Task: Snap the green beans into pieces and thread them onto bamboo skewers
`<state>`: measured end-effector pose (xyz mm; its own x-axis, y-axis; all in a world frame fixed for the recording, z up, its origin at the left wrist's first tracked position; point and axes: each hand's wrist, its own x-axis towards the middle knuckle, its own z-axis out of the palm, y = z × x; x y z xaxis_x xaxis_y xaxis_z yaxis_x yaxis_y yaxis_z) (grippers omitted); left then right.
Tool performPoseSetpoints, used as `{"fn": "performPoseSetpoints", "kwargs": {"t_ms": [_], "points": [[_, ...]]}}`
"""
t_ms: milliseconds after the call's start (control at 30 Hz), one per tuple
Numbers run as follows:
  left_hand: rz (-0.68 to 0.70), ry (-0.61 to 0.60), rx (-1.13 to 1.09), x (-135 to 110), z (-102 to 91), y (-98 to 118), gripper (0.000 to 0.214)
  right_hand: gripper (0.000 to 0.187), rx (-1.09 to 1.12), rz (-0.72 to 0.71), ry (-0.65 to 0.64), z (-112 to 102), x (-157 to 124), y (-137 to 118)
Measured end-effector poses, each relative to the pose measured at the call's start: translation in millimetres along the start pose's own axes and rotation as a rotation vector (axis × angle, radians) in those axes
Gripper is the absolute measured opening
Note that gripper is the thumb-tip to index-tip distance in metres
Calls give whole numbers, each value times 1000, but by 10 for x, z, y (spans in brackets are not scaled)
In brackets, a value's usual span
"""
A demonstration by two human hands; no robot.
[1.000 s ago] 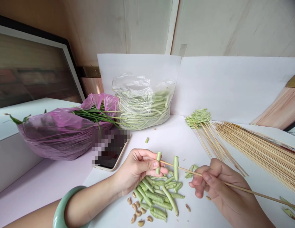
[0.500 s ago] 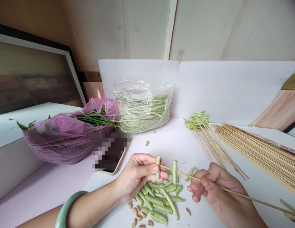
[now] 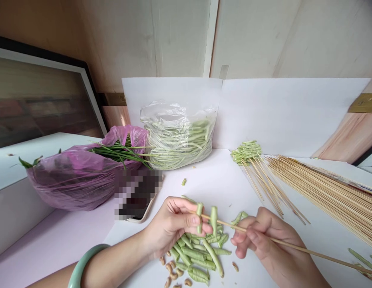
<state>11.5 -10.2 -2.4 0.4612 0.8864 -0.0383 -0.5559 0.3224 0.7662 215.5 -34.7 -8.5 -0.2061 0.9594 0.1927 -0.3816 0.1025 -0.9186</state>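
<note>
My left hand (image 3: 181, 218) pinches a short piece of green bean (image 3: 199, 218) between thumb and fingers. A thin bamboo skewer (image 3: 226, 225) runs crosswise through this piece, its front end showing against my left fingers. A second bean piece (image 3: 213, 221) sits on the skewer a little to the right. My right hand (image 3: 269, 240) is closed around the skewer's shaft, which slants down to the right edge. Another green sliver (image 3: 188, 198) shows just behind my left fingers. Below both hands lies a pile of cut bean pieces (image 3: 197, 254).
Beige cashew-shaped bits (image 3: 173, 276) lie by the pile. A phone (image 3: 139, 200), a purple bag of greens (image 3: 72, 180) and a clear bag of long beans (image 3: 180, 140) stand left and behind. Filled skewers (image 3: 247, 152) and many bare skewers (image 3: 323, 188) lie right.
The skewer has pushed leftward, so its end now shows past the piece in my left hand. The second bean piece sits closer to the first. The view has shifted slightly.
</note>
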Motion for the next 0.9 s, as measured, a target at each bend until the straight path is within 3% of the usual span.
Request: {"fn": "performPoseSetpoints", "kwargs": {"t_ms": [133, 500, 900], "points": [[-15, 3, -19, -26, 32, -36, 11, 21, -51, -26, -96, -40, -4, 60], [-2, 103, 107, 14, 27, -21, 16, 27, 55, 105, -50, -32, 18, 18], [43, 106, 112, 18, 51, -12, 15, 21, 92, 44, -69, -20, 36, 93]]}}
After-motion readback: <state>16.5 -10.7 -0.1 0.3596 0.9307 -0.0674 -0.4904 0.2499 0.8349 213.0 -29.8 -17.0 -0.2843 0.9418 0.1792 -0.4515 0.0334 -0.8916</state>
